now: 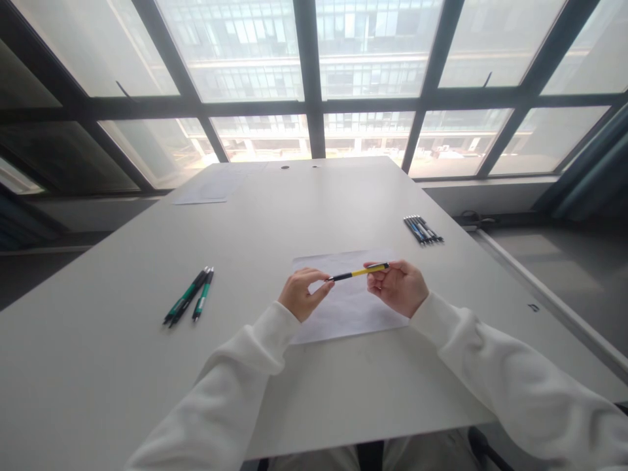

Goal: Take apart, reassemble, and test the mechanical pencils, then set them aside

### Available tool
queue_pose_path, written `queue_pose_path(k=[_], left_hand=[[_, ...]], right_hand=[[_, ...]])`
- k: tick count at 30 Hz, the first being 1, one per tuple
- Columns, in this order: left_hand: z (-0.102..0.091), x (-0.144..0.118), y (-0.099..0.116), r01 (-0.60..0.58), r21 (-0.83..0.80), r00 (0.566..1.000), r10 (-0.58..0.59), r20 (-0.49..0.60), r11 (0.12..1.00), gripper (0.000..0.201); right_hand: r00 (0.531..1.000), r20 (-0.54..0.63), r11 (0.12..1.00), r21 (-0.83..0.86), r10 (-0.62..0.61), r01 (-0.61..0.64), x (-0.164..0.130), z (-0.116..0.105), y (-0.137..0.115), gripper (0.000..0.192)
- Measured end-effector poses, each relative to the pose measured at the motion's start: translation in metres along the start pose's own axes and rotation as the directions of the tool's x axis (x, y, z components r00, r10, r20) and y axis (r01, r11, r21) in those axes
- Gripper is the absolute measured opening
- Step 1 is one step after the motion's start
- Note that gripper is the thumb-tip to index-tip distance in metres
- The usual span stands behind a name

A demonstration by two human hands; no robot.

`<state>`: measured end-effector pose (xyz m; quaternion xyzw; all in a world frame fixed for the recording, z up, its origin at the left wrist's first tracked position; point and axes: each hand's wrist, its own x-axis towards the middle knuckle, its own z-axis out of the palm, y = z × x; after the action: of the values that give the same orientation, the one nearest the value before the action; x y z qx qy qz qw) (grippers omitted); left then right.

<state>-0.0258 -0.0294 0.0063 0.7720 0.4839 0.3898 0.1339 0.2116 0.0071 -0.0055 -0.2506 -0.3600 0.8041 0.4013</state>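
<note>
A yellow pen [359,272] with a black grip is held level between my two hands, above a white sheet of paper [343,314]. My left hand [305,291] pinches its dark tip end between thumb and fingers. At the other end, by the clip, my right hand [398,286] grips the pen with thumb and forefinger, its other fingers curled below. The paper lies flat on the table and is partly hidden by my hands.
Several green and black pens [189,297] lie on the white table [122,366] to the left. A row of several dark pens [422,230] lies at the right. More paper [210,186] rests at the far left, before the windows [367,65].
</note>
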Motion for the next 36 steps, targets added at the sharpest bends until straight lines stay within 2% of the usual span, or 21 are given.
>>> queue_pose_path(k=[5,8,11,13,16,18,20,23,26,29,32,36], left_hand=[[-0.001,0.0,-0.002,-0.021,-0.039,1.0,0.02,-0.005,0.999,0.014],[-0.002,0.001,-0.004,-0.015,-0.044,1.0,0.014,-0.017,0.999,0.013],[-0.003,0.0,-0.004,0.001,-0.062,1.0,-0.002,-0.017,0.998,0.014],[-0.003,0.0,-0.003,0.022,-0.096,1.0,-0.023,-0.008,0.995,0.014],[-0.003,-0.001,-0.001,0.064,-0.165,0.998,-0.062,0.02,0.984,0.016],[-0.004,-0.001,0.001,0.098,-0.192,0.995,-0.09,0.05,0.977,0.017],[-0.004,0.0,0.003,0.122,-0.203,0.991,-0.108,0.078,0.972,0.017],[-0.005,0.001,0.005,0.124,-0.211,0.989,-0.103,0.104,0.97,0.017],[-0.007,0.002,0.003,0.115,-0.214,0.991,-0.097,0.095,0.97,0.019],[-0.008,0.003,-0.002,0.137,-0.199,0.99,-0.138,0.011,0.97,0.021],[-0.009,0.003,-0.009,0.172,-0.167,0.983,-0.18,-0.037,0.971,0.021],[-0.008,0.003,-0.013,0.183,-0.124,0.982,-0.188,-0.025,0.975,0.021]], right_hand=[[1.0,0.02,0.998,0.058,0.006,-0.007,0.0,0.0,0.0,0.038],[0.998,0.054,0.999,0.032,0.017,-0.019,-0.001,0.0,-0.002,0.042],[0.998,0.058,0.996,-0.094,0.006,0.0,-0.001,-0.002,-0.004,0.041],[0.998,0.042,0.963,-0.266,-0.04,0.05,-0.001,-0.004,-0.004,0.033],[0.989,0.109,0.809,-0.569,-0.1,0.144,-0.002,-0.005,-0.003,0.024],[0.975,0.193,0.649,-0.729,-0.111,0.218,-0.004,-0.002,-0.003,0.025],[0.955,0.262,0.448,-0.843,-0.142,0.298,-0.007,0.002,-0.002,0.026],[0.915,0.37,0.177,-0.901,-0.162,0.396,-0.011,0.008,0.0,0.023],[0.882,0.424,0.018,-0.9,-0.204,0.436,-0.013,0.011,0.0,0.018],[0.88,0.375,-0.054,-0.925,-0.293,0.376,-0.01,0.007,-0.005,0.017],[0.877,0.236,-0.073,-0.971,-0.417,0.227,-0.001,-0.006,-0.018,0.022],[0.79,0.138,-0.233,-0.972,-0.597,-0.006,0.025,-0.041,-0.046,0.026]])
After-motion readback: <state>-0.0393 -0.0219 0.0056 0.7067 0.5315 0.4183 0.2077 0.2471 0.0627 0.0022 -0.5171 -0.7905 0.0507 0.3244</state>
